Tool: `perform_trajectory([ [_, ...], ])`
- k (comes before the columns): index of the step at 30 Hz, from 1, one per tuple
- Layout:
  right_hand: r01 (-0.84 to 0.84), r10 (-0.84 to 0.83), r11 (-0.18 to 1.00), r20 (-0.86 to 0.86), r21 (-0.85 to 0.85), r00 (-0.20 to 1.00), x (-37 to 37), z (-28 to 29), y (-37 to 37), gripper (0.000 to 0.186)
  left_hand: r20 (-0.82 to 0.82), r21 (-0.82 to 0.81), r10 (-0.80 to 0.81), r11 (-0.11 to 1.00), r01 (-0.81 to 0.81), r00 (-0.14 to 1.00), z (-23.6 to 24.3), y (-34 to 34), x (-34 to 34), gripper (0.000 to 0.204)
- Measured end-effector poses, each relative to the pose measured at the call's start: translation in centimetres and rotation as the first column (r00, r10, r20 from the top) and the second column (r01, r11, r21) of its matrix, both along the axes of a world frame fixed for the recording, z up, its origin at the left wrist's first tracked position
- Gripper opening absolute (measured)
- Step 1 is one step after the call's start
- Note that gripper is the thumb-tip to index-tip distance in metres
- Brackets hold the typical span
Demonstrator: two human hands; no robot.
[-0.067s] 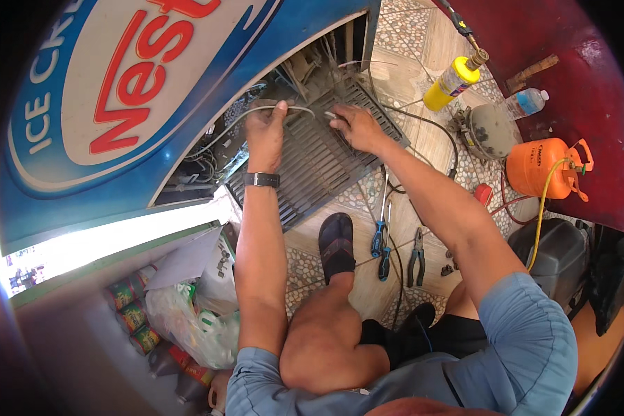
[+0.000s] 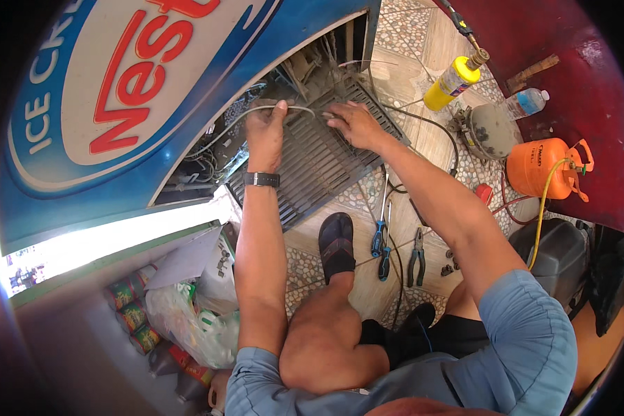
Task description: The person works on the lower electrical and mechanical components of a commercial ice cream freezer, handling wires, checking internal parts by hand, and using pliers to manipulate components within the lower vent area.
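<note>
My left hand (image 2: 265, 132) is closed on a thin grey cable (image 2: 222, 133), thumb on top. The cable comes out of the freezer's open base, bends over my fingers and ends in a downward curve just short of my right hand (image 2: 357, 126). That hand's thumb and fingertips are drawn together around something small and pale, too small to name. Both hands are over a dark slatted grille panel (image 2: 312, 163) that lies on the floor against the blue freezer cabinet (image 2: 301, 31). Inside the base, dusty parts and wires (image 2: 218, 156) show beside my left hand.
Two blue-handled screwdrivers (image 2: 378, 239) and pliers (image 2: 417, 258) lie right of my foot. Further right stand a yellow torch cylinder (image 2: 451, 83), a round dusty compressor (image 2: 491, 132), a water bottle (image 2: 527, 103) and an orange gas tank (image 2: 536, 168). Bagged items (image 2: 187, 326) sit at lower left.
My right hand has shifted very slightly left and its fingers have turned a little. My left hand and the cable have stayed put.
</note>
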State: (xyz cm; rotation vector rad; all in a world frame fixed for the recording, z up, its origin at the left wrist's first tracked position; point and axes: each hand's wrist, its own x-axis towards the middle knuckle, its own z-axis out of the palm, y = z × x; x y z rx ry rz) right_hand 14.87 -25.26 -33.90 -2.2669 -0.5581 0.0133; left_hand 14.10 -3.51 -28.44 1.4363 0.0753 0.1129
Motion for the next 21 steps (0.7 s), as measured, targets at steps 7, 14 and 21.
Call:
perform_trajectory([
  [7, -0.232, 0.236, 0.944, -0.013, -0.233, 0.972, 0.2, 0.0, 1.3, 0.026, -0.023, 0.117, 0.006, 0.993, -0.003, 1.000, -0.9, 1.5, -0.4, 0.022],
  [14, -0.228, 0.291, 0.933, 0.210, -0.278, 0.933, -1.6, -3.5, 1.3, 0.030, -0.002, 0.122, -0.005, 0.993, 0.005, 1.000, -0.6, 0.5, -0.2, 0.024],
  [21, 0.681, 0.304, 0.465, -0.825, 0.565, 0.476, -5.1, -1.8, 3.7, 0.025, -0.019, 0.058, 0.019, 0.998, -0.017, 1.000, -0.7, 1.0, -0.2, 0.028],
])
